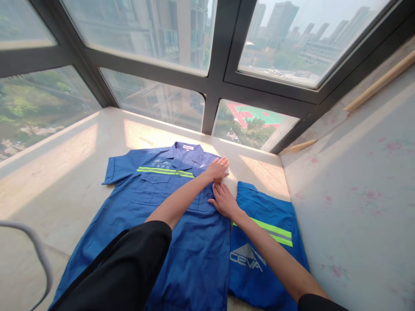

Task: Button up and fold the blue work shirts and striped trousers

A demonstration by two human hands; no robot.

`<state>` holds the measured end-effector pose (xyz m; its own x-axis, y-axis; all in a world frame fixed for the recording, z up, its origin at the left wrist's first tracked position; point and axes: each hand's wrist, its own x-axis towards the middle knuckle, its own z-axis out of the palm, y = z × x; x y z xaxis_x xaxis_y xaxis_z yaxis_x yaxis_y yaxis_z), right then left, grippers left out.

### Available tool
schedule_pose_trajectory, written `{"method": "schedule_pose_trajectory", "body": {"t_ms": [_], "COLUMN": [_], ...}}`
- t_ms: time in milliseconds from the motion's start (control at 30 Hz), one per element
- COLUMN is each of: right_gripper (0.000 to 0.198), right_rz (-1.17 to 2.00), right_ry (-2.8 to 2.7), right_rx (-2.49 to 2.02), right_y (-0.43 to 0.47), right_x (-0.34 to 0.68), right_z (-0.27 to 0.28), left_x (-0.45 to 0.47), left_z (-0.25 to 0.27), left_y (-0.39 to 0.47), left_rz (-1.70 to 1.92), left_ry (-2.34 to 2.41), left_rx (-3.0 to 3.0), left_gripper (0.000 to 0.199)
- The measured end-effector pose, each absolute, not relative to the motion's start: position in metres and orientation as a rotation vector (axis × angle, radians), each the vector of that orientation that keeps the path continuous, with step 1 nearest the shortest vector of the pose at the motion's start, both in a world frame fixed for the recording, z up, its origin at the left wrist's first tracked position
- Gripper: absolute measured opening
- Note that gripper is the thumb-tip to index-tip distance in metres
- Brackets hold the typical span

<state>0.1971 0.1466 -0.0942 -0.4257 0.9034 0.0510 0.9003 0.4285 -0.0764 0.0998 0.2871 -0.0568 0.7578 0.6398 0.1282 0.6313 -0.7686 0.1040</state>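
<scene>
A blue short-sleeved work shirt (155, 242) lies front up, its collar toward the window, a yellow-green reflective stripe across the chest. Its left-side sleeve is spread out; the other sleeve is mostly hidden under my hands. My left hand (218, 169) rests flat on the shirt's right shoulder edge, fingers stretched. Just below it, my right hand (224, 200) lies on the shirt's right side near the chest pocket, fingers extended. Neither hand grips anything that I can see. Under my right forearm is a second blue garment (272, 276), folded, with a similar stripe and CEVA lettering.
Both garments lie on a pale stone-look window ledge (74, 181). Dark window frames (155, 71) rise behind it. A flowered wall (350, 207) bounds the right side. A grey cable or tube (43, 259) curves at the lower left.
</scene>
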Motion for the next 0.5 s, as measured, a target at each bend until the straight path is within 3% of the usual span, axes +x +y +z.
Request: {"method": "schedule_pose_trajectory", "body": {"t_ms": [200,500], "right_gripper": [0.071,0.085], "right_rz": [0.071,0.187], "right_ry": [-2.486,-2.437], "right_rx": [-1.733,-1.877], "right_y": [0.123,0.107], "right_x": [0.193,0.179], "right_z": [-0.098,-0.089], "left_x": [0.097,0.099], "left_z": [-0.09,-0.097], "left_y": [0.301,0.297], "left_rz": [0.201,0.481], "left_ry": [1.233,1.254], "left_rx": [2.689,2.529], "left_gripper": [0.071,0.067]}}
